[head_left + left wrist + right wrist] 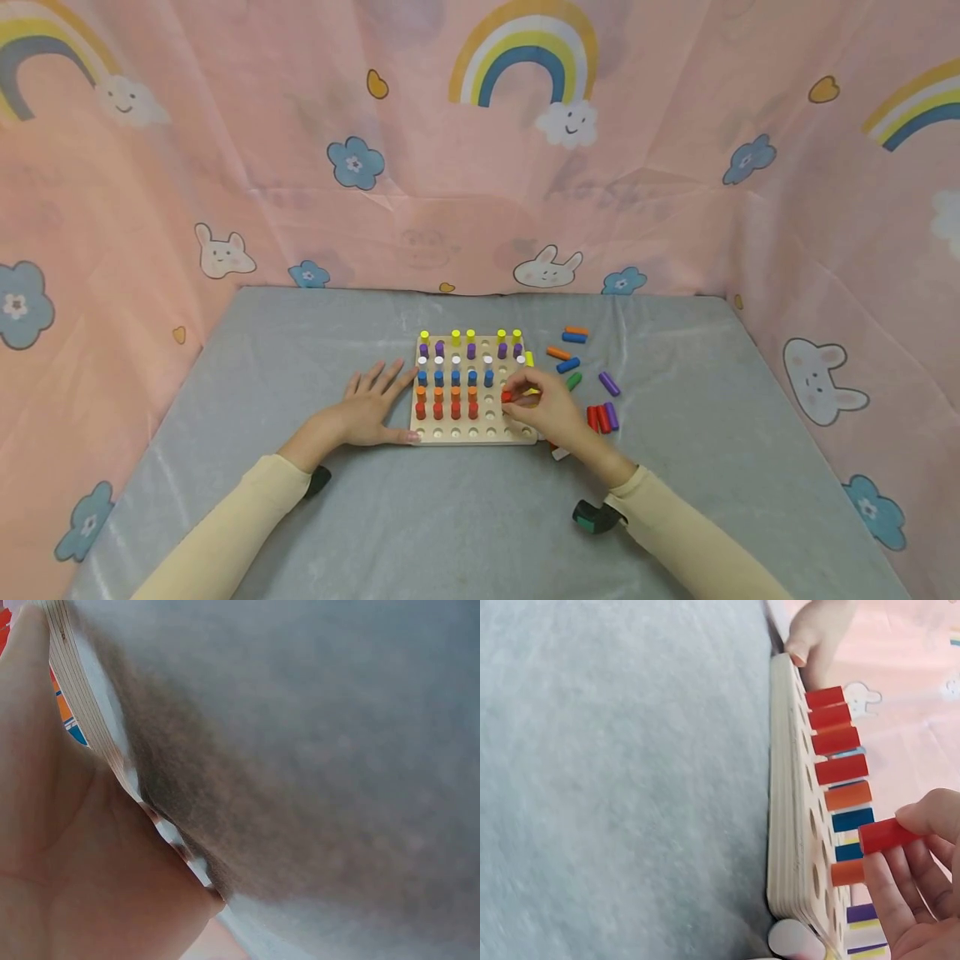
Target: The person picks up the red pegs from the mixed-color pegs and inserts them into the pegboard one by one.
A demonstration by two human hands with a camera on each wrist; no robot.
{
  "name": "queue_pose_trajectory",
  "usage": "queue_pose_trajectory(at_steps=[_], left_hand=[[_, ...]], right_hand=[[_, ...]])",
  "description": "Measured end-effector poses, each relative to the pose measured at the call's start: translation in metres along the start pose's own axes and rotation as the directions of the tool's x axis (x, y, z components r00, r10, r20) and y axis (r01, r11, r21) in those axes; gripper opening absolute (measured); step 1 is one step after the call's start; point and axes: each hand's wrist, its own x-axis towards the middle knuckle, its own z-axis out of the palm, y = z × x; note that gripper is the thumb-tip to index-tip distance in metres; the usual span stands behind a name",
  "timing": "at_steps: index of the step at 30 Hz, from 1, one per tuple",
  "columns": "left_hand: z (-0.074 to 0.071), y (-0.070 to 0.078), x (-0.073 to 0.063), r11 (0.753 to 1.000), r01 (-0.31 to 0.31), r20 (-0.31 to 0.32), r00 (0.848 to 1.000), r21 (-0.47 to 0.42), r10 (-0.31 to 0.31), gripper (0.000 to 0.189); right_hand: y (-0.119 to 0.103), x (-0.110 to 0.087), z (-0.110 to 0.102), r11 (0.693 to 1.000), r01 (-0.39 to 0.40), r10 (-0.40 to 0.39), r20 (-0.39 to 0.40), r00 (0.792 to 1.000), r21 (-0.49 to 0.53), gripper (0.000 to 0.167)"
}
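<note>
A wooden pegboard [480, 442] lies flat with rows of coloured pegs standing in its holes: yellow at the back, then purple, white, blue, orange, and red pegs [438, 411] toward the front. The frontmost row of holes is bare. My left hand [369, 410] lies along the board's left side with fingers spread, the thumb at its front left corner. Between thumb and fingers, my right hand [551, 408] pinches a red peg [885, 835] over the right part of the board. In the right wrist view this peg is held above the surface, tilted sideways.
Loose pegs lie right of the board: orange and blue pegs [568, 365] farther back, a green peg [573, 381], purple pegs [610, 383] and red pegs [598, 418]. A white peg [795, 939] lies beside the board's corner. Grey cloth [450, 517] covers the table; printed pink curtains surround it.
</note>
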Motion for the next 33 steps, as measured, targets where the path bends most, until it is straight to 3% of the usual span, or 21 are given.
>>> queue_pose_trajectory(at_steps=[11, 19, 23, 27, 33], left_hand=[[0.0, 0.001, -0.001, 1.0, 0.0, 0.003, 1.0, 0.003, 0.0, 0.11], [0.001, 0.0, 0.0, 1.0, -0.002, 0.002, 1.0, 0.003, 0.002, 0.11], [0.001, 0.0, 0.0, 1.0, 0.0, 0.001, 1.0, -0.004, 0.0, 0.11], [0.001, 0.0, 0.0, 1.0, -0.001, -0.002, 1.0, -0.001, 0.001, 0.11], [0.001, 0.0, 0.0, 1.0, -0.001, -0.003, 1.0, 0.004, 0.001, 0.11]], right_hand=[[0.001, -0.005, 0.015, 0.997, 0.063, -0.06, -0.057, 0.997, 0.041, 0.02], [0.001, -0.008, 0.025, 0.994, 0.108, -0.11, -0.082, 0.991, -0.024, 0.019], [-0.013, -0.012, 0.028, 0.988, 0.15, -0.152, -0.088, 0.984, -0.025, 0.017], [-0.026, -0.018, 0.031, 0.99, 0.137, -0.138, -0.116, 0.984, -0.015, 0.015], [-0.026, -0.02, 0.035, 0.995, 0.099, -0.1, -0.159, 0.982, -0.014, 0.015]])
